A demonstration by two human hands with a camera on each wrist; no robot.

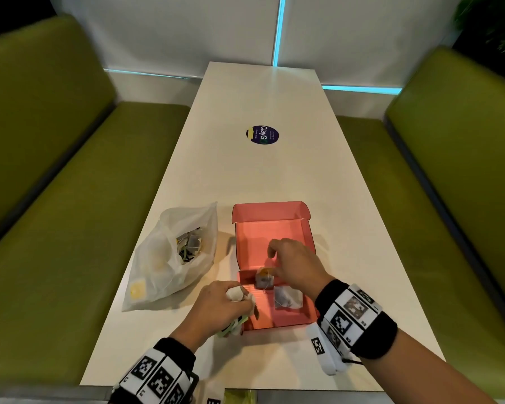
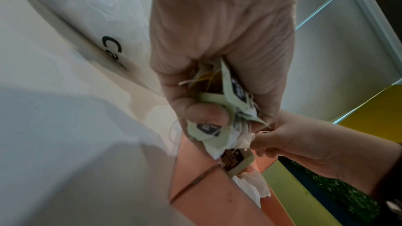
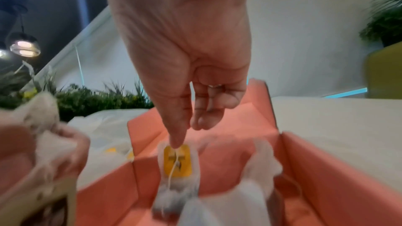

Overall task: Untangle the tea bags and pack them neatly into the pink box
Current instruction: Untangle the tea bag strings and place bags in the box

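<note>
Inside the pink box (image 1: 274,234), a shallow cardboard mailer with its lid folded back flat, two gauzy paper tea bags sit toward the near end: one (image 1: 264,279) with a yellow tag (image 3: 178,160) and thin white string, the other (image 1: 287,297) lying just beside it to the right. The right hand (image 1: 296,265) hovers over the box, thumb tip touching the yellow tag while the other fingers curl loosely; whether it pinches the bag is unclear. The left hand (image 1: 216,306), at the box's near-left corner, is clenched round a tangled clump of tea bags (image 2: 219,109), crumpled white paper, pale green tags and strings. A wrinkled translucent plastic bag (image 1: 172,258) holding more tea bags lies left of the box, apart from it. All rest on a smooth white table (image 1: 260,176) bearing a round dark sticker (image 1: 262,135), flanked by green padded benches (image 1: 70,170), with bare tabletop beyond the box.
</note>
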